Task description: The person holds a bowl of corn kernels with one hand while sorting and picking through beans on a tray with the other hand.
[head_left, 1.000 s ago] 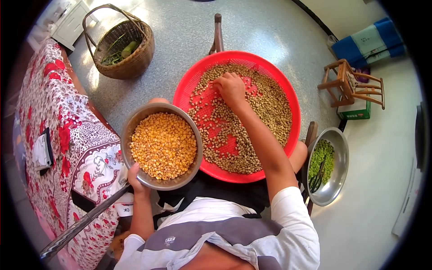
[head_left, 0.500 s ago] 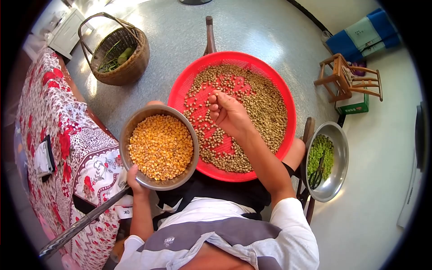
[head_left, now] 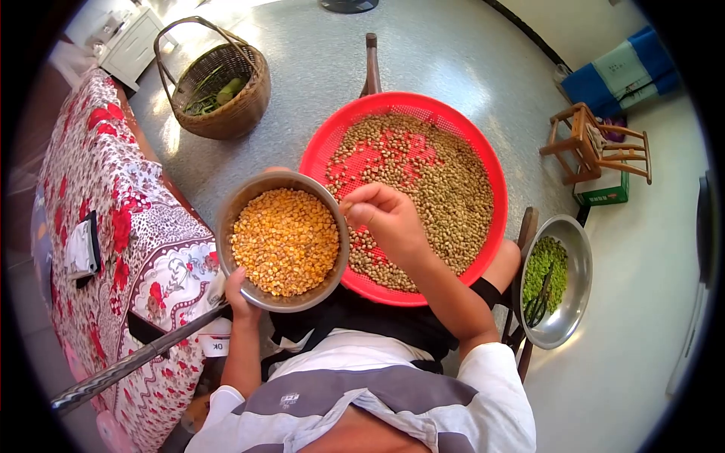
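Observation:
My left hand (head_left: pixel 240 293) grips the lower left side of a round metal bowl (head_left: pixel 298 303), its thumb near the rim and its other fingers hidden below. Yellow-orange corn kernels (head_left: pixel 285 243) fill much of the bowl. My right hand (head_left: pixel 387 219) is at the bowl's right rim, thumb and forefinger pinched together on something too small to make out. Beneath that hand lies a red perforated plastic tray (head_left: pixel 500 204), spread with small greenish-brown beans or seeds (head_left: pixel 457 200). Red mesh shows through on the tray's left side.
A steel basin (head_left: pixel 580 279) with green pieces and dark scissors (head_left: pixel 538 302) stands to the right. A wicker basket (head_left: pixel 253 113), a flowered cloth (head_left: pixel 98 204), a dark pole (head_left: pixel 143 370) and a wooden stool (head_left: pixel 581 143) surround the seat.
My right hand has moved left and toward me, from over the tray to the bowl's right rim, still pinched. My left hand keeps hold of the bowl. The whole view has shifted slightly.

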Motion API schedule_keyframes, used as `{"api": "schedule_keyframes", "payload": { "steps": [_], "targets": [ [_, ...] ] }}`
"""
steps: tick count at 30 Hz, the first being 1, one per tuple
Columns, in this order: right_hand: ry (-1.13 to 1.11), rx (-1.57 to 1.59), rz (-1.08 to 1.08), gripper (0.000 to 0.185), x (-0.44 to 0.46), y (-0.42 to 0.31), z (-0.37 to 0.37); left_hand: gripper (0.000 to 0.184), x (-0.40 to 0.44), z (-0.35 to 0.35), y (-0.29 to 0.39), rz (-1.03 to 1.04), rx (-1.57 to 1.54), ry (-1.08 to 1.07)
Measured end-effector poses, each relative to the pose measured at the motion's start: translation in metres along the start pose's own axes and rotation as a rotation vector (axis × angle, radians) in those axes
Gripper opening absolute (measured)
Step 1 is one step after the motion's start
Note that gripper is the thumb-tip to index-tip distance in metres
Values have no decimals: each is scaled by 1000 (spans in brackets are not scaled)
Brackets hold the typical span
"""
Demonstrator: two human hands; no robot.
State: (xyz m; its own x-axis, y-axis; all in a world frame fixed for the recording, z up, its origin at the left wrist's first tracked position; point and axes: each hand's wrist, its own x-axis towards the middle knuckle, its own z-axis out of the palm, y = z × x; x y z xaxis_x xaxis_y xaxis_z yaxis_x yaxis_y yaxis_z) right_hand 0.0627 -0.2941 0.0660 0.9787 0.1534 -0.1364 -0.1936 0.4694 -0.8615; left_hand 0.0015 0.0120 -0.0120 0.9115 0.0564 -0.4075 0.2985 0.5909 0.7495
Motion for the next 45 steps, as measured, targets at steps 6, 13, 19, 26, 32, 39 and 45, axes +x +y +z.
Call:
{"api": "schedule_keyframes", "payload": {
  "steps": [6, 13, 19, 26, 32, 39, 45],
  "targets": [
    [-200, -920, -607, 7, 6, 9, 18, 62, -4, 10, 4, -8, 4, 5],
    [327, -721, -180, 11, 87, 48, -95, 63, -4, 6, 2, -11, -53, 38],
    [378, -1366, -425, 10, 120, 61, -122, 65, -6, 10, 5, -18, -51, 50],
    [76, -1431, -627, 10, 138, 70, -108, 60, -5, 4, 3, -1, -9, 47],
    [533, -1528, -702, 26, 156, 58, -128, 65, -5, 7, 4, -9, -37, 45],
    [-9, -1759, -431, 41, 126, 72, -104, 64, -5, 5, 4, -22, -39, 29],
    [-107, -1848, -384, 41, 44, 46, -126, 61, -3, -4, -3, 7, -47, 64]
  ]
}}
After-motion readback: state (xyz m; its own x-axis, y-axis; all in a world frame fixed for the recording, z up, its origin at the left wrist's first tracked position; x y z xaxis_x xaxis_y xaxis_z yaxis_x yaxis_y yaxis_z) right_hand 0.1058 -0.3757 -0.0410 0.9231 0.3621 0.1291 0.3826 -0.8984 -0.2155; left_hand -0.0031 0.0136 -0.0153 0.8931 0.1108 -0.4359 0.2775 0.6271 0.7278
